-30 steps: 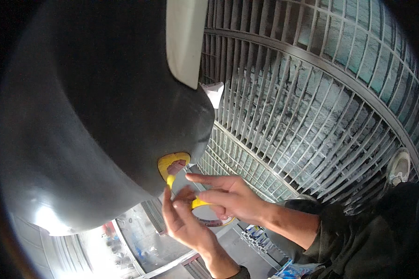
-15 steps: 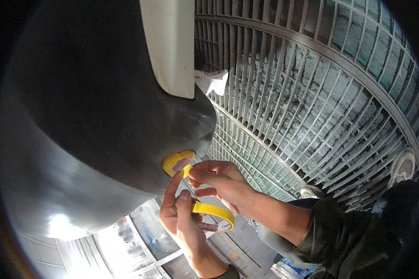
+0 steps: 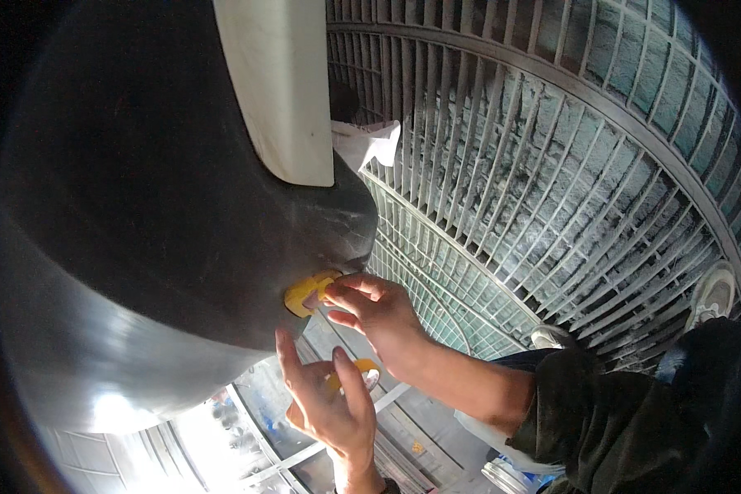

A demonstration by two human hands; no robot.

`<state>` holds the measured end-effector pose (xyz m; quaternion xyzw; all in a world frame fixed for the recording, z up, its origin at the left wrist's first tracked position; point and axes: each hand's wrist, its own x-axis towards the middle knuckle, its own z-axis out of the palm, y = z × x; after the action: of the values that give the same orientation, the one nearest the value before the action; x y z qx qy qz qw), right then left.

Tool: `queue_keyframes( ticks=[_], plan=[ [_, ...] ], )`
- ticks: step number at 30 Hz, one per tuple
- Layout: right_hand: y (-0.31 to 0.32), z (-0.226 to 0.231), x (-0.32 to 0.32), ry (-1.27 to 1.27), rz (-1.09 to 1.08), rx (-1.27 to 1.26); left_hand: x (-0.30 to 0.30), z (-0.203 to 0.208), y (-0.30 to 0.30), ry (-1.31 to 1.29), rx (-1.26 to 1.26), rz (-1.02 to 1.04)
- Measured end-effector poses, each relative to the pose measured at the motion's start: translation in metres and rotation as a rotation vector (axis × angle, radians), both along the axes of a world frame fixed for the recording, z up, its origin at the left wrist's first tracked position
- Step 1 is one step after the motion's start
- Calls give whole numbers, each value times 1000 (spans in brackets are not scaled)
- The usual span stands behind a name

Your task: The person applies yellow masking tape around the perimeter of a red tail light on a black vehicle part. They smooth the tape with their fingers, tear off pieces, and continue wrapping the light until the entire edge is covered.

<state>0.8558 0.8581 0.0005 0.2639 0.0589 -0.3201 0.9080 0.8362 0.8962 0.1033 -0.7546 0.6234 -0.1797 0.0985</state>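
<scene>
A large dark grey curved panel (image 3: 173, 189) fills the left side. Low on its right end is an oval opening lined with yellow tape (image 3: 299, 298), with a pinkish patch showing in it. My right hand (image 3: 379, 321) is closed at the opening's right edge, pinching a short piece of yellow tape against it; the fingertips partly cover that piece. Below, my left hand (image 3: 331, 403) holds a roll of yellow masking tape (image 3: 370, 375) between thumb and fingers. The index finger points up near the panel's lower edge, and the hand hides much of the roll.
An off-white strip (image 3: 292, 107) runs down the panel's upper part. Behind it hangs a piece of white paper or film (image 3: 370, 146). Metal floor grating (image 3: 535, 189) spreads to the right. A shoe (image 3: 710, 296) stands at the far right, and a container (image 3: 514, 477) at the bottom.
My right hand has carried the short tape piece from beside my left index finger up to the opening. My left hand has dropped slightly away, and the roll has turned partly behind its fingers.
</scene>
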Motion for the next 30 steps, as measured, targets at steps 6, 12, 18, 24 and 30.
queue_keyframes(
  ticks=[6, 12, 18, 24, 30],
  plan=[
    [-16, 10, -21, 22, 91, 94, -1, 15, -17, -34, 361, 34],
    [-18, 17, -20, -5, 56, 197, 1, 20, -32, -140, 477, 5],
    [-14, 18, -5, -51, 101, 219, 10, 25, -38, -209, 491, -43],
    [-20, 16, -12, -67, 74, 261, 1, 22, -49, -269, 521, -84],
    [-19, 18, -8, -99, 107, 300, 16, 20, -50, -282, 491, -188]
  ],
)
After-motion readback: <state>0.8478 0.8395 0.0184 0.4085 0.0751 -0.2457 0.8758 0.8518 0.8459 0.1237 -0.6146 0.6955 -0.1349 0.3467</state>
